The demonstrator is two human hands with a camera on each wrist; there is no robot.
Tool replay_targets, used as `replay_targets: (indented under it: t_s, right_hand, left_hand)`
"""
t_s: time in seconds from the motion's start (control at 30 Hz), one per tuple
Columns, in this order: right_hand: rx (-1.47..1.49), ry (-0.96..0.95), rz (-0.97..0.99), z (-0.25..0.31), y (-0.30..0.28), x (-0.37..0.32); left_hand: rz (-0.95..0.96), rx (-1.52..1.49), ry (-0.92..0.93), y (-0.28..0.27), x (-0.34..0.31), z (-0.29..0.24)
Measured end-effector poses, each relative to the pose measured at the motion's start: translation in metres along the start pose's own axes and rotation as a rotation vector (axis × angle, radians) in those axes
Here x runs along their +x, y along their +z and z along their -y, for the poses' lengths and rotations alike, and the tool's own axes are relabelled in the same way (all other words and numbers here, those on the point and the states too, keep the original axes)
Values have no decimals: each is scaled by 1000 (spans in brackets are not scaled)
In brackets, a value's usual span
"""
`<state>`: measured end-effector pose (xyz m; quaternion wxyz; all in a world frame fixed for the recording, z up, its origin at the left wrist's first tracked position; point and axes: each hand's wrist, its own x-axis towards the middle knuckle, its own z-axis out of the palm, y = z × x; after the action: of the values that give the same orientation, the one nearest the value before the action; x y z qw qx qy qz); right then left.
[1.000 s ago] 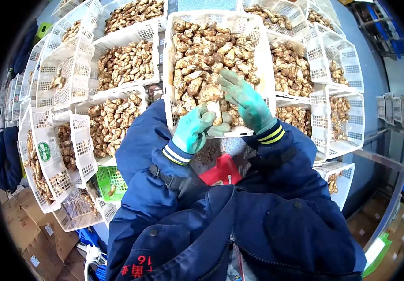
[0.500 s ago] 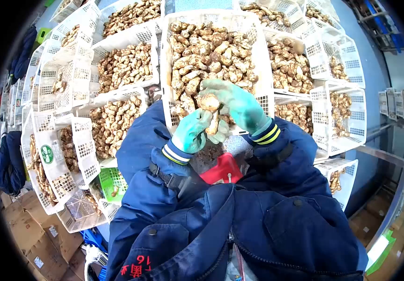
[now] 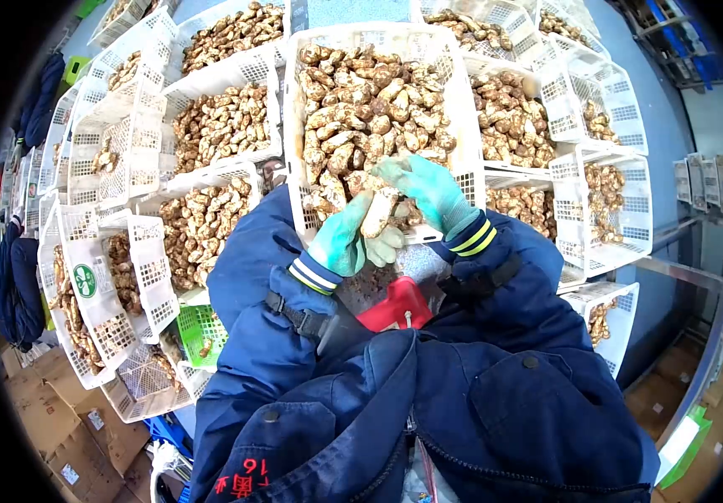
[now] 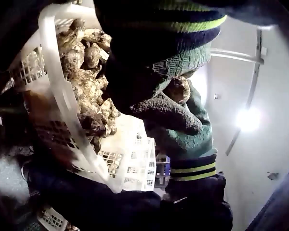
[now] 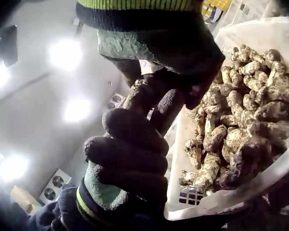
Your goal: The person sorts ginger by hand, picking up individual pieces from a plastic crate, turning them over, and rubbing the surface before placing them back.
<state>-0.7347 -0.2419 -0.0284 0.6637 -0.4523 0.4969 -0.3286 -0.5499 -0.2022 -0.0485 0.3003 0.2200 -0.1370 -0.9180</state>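
A pale brown-patched mushroom (image 3: pixel 378 211) is held between my two gloved hands, over the near edge of a white crate (image 3: pixel 472 151). My left hand (image 3: pixel 345 236) grips it from the left, its fingers curled in the right wrist view. My right hand (image 3: pixel 430 191) holds the cap end from the far right side, its fingers bent over it. In the left wrist view the brown end of the mushroom (image 4: pixel 179 90) shows between the green gloves. The crate beneath holds a heap of similar mushrooms (image 3: pixel 370 109), hiding most of its bottom.
More white crates with mushrooms stand left (image 3: pixel 219 126) and right (image 3: pixel 512 117). A green basket (image 3: pixel 202 331) sits low at the left. Something red (image 3: pixel 397 306) lies between my forearms. Cardboard boxes (image 3: pixel 76 419) cover the lower left, and a metal frame (image 3: pixel 697 369) stands at the right.
My right hand moved from open above the mushroom to holding its cap end. The mushroom turned, its pale stem now slanting toward me, and the left hand shifted its grip along it.
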Motion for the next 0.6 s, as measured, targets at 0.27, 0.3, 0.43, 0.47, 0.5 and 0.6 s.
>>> replay_targets:
  t_s: [0.27, 0.3, 0.43, 0.47, 0.5, 0.6]
  right_hand:
    - [-269, -256, 133, 19, -11, -5]
    - [-249, -299, 178, 14, -12, 1]
    - [-62, -242, 260, 27, -1, -7]
    - [-12, -215, 224, 26, 2, -9]
    - [-42, -244, 195, 23, 1, -9]
    - [-356, -457, 98, -2, -12, 1]
  left_hand:
    - [83, -227, -67, -11, 1, -2]
    - [86, -173, -47, -17, 0, 0]
    - [85, -109, 139, 11, -6, -4]
    - [100, -118, 133, 11, -7, -5]
    - [-1, 10, 174, 13, -6, -3]
    - [193, -418, -94, -25, 8, 4]
